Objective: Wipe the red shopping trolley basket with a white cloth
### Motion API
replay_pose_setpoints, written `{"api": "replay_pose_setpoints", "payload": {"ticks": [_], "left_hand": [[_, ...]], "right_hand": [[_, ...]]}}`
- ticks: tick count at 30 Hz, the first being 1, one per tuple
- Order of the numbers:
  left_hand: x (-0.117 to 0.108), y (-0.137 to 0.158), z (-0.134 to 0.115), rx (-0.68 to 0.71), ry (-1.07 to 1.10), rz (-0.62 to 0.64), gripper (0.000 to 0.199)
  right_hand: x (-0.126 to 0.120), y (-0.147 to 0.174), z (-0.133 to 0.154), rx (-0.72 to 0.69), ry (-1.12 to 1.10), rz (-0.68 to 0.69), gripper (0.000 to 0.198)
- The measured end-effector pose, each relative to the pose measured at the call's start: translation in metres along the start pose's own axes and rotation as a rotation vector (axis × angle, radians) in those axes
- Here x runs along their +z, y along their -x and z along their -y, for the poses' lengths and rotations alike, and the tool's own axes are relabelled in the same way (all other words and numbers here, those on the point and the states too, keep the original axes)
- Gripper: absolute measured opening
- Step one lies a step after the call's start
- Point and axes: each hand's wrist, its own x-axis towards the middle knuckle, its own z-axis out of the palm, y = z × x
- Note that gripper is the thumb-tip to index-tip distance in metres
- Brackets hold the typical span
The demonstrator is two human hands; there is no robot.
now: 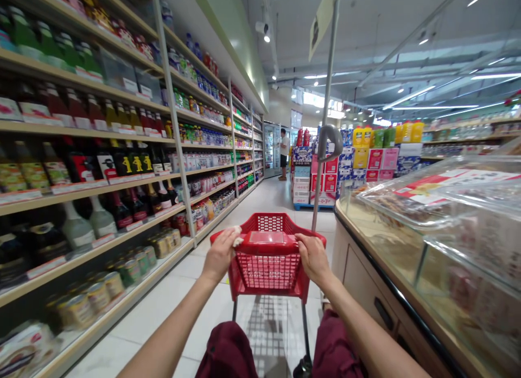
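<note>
A red plastic shopping cart (pixel 266 269) stands right in front of me, its basket of open mesh. My left hand (pixel 222 253) is closed round the left end of the cart's handle. A crumpled white tissue (pixel 237 235) sticks out by the thumb and fingers of that hand. On the right end of the handle my right hand (pixel 314 254) is wrapped, its fingers partly hidden over the far side. Between the two hands lies a clear panel (pixel 266 237) on the handle. Little can be made out inside the basket.
Shelves (pixel 175 142) with bottles and cans line the left. A glass-topped display counter (pixel 374 248) with plastic-covered trays (pixel 448 188) borders the right. A grey pole (pixel 325 123) rises ahead. Stacked boxes (pixel 315 174) stand beyond, and a person (pixel 284 153) is far down the aisle.
</note>
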Motion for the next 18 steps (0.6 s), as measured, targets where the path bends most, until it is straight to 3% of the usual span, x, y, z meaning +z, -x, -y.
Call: {"api": "replay_pose_setpoints", "payload": {"ticks": [3,9,14,18], "left_hand": [[-0.001,-0.001,0.002,-0.091,-0.043,-0.061,0.033],[0.016,-0.006,-0.028,0.128,0.034,0.071,0.036],[0.011,-0.008,-0.027,-0.064,-0.028,-0.018,0.034],[0.022,-0.012,-0.057,0.134,0.029,0.1,0.035]], "right_hand": [[0.002,0.0,0.002,0.009,0.015,-0.039,0.029],[0.002,0.001,0.0,-0.01,-0.005,-0.02,0.027],[0.002,0.0,0.004,-0.007,-0.005,-0.039,0.028],[0.002,0.0,0.005,-0.006,0.006,-0.044,0.027]]}}
